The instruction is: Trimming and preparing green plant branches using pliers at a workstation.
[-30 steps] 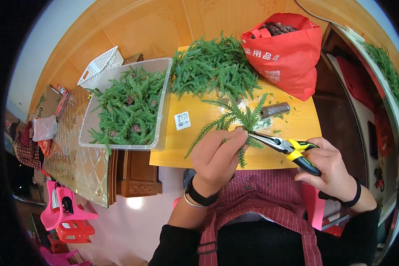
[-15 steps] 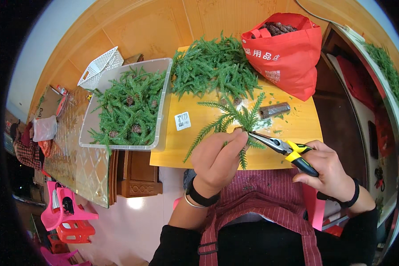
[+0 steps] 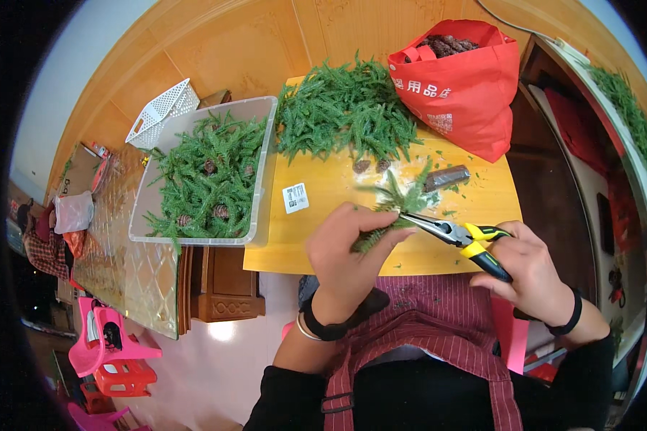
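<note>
Above the near part of the yellow table, my left hand [image 3: 352, 244] pinches a green artificial pine sprig [image 3: 402, 190], its needles partly blurred. My right hand [image 3: 521, 262] grips yellow-and-black long-nose pliers [image 3: 453, 233]. The jaws meet the sprig's stem beside my left fingertips; the exact contact point is too small to make out. Just beyond the sprig lie two brown pine cones [image 3: 372, 166] and a dark brown wrapped stick-like bundle [image 3: 447, 177]. A loose pile of green sprigs [image 3: 345, 108] covers the table's far side.
A clear plastic bin [image 3: 262, 172] of sprigs and pine cones stands left of me. Behind right is a red bag [image 3: 456, 93] filled with cones. A white label [image 3: 295, 197] and green scraps lie on the yellow table [image 3: 273, 244]. Pink and red stools [image 3: 122, 377] stand at lower left.
The sprig has turned in my left hand, its long left fronds swinging inward and blurring. My left fingers have shifted their hold. The pliers stay at the stem, almost in place.
</note>
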{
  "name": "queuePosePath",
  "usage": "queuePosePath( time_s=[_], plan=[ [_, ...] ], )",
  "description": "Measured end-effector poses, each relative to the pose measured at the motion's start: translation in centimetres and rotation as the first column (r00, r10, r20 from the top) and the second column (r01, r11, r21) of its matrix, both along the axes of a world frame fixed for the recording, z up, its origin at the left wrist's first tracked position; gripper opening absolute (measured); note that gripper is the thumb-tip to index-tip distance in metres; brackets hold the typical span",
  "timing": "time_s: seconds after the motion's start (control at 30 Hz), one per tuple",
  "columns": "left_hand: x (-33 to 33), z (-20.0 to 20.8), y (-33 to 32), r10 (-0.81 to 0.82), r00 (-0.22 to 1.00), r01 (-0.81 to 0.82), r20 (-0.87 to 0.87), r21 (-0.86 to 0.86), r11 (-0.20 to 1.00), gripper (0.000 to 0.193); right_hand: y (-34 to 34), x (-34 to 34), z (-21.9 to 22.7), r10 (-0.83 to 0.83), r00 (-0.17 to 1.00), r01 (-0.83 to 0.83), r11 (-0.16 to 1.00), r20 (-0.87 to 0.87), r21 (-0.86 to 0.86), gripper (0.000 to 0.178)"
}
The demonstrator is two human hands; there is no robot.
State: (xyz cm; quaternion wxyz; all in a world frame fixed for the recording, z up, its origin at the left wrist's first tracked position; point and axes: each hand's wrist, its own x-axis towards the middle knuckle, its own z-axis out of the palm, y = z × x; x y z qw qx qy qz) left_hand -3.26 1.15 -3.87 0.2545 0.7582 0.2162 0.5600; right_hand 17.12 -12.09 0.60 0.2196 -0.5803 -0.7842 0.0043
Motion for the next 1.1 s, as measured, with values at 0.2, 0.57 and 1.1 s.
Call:
queuePosePath(
  time_s=[0.2,0.57,1.1],
  plan=[
    [0.2,0.9,-0.3,-0.224,0.910,0.397,0.350,-0.571,0.719,0.018,0.1,0.2,1.2,0.067,0.989,-0.079,0.993,-0.130,-0.088,0.030],
    [-0.1,0.6,0.1,-0.284,0.843,0.530,0.456,-0.620,0.578,0.020,-0.1,0.9,2.2,0.051,0.978,-0.082,0.986,-0.201,-0.145,0.033],
    [-0.1,0.6,0.2,-0.334,0.791,0.611,0.513,-0.622,0.490,0.019,0.5,0.7,2.2,0.079,0.981,-0.097,0.991,-0.177,-0.093,0.033]
  ],
)
